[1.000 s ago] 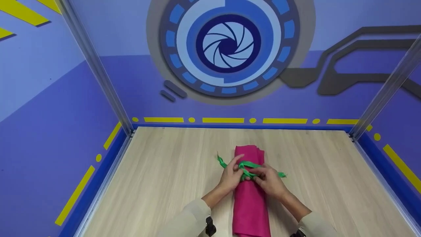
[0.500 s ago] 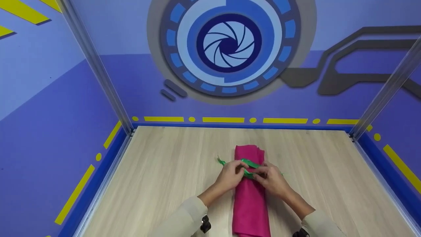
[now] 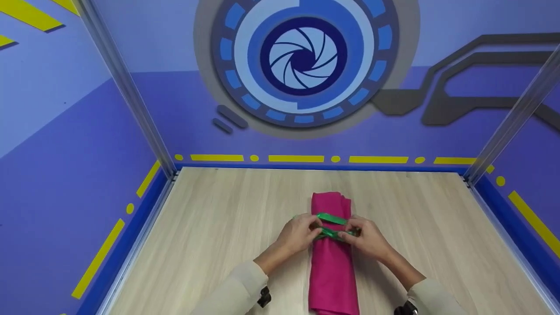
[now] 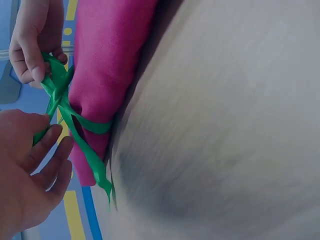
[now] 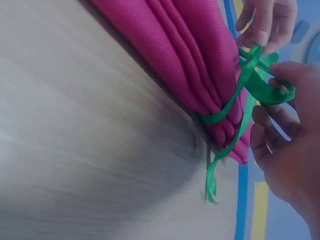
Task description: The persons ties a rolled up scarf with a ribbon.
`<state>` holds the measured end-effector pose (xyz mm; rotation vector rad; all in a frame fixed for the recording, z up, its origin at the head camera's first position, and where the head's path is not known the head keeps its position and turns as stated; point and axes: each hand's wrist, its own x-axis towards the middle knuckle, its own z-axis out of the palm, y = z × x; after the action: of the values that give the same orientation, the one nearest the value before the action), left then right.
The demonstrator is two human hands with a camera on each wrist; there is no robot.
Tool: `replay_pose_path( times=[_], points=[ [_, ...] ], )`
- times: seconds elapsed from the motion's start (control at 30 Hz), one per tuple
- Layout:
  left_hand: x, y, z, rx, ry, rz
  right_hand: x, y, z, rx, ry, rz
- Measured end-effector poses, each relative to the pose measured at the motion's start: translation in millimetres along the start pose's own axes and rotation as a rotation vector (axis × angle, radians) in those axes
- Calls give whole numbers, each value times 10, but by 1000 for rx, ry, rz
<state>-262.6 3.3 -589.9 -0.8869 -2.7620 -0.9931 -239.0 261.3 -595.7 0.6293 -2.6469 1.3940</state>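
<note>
A rolled or folded magenta cloth lies lengthwise on the table, with a green ribbon wrapped round its far part. On the left, my left hand pinches a loop of the ribbon between thumb and finger. My right hand pinches another part of it on the right side. Between the hands the ribbon crosses over the top of the cloth. In the left wrist view a loose ribbon end hangs down beside the cloth. The right wrist view has a frayed ribbon tail hanging on the other side.
The light wood-grain table spreads on both sides of the cloth. Printed blue panels stand at the back and sides, joined by metal corner posts.
Both hands have drawn apart to either side, pulling the green ribbon between them. The left fingers, spread earlier, have closed into a pinch. The magenta cloth stays in place.
</note>
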Motion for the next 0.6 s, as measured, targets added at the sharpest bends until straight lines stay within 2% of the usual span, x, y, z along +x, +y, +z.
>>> replay_pose_path(
  times=[0.2, 0.33, 0.43, 0.6],
  points=[
    [-57, -31, -52, 157, 31, 11, 0, 13, -26, 294, -43, 115],
    [-84, -70, -93, 236, 57, 52, -6, 18, -54, 408, -34, 144],
    [-91, -102, -133, 219, 94, 118, -5, 18, -84, 470, -41, 134],
    [-94, -143, -203, 85, 113, 252, 3, 19, -145, 509, -70, 117]
  ],
)
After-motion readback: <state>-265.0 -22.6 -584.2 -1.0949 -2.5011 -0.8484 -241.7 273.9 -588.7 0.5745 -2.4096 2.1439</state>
